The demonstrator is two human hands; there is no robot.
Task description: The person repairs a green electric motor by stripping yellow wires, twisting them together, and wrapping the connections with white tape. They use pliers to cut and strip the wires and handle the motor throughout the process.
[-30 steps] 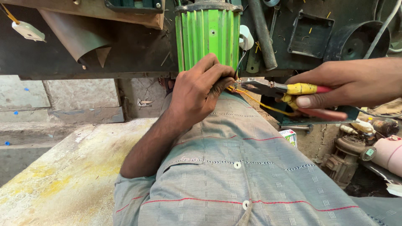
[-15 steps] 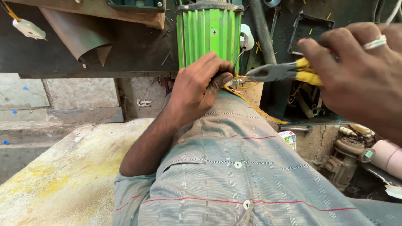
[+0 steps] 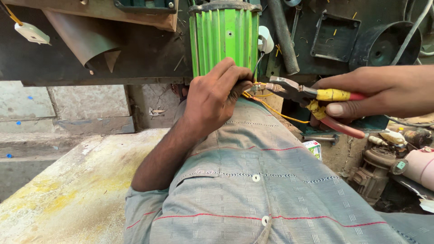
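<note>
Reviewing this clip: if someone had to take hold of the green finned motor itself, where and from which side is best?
Probably around the ribbed body of the green motor, coming from its left side. The fins run lengthwise and should give a non-slip grip. The right side is crowded: the left hand pinches yellow wires at its lower end there, and the right hand brings in pliers.

We see one small box (image 3: 313,149) | green, white and red | by the knee | small green sticker (image 3: 400,165) on a motor part.
</note>
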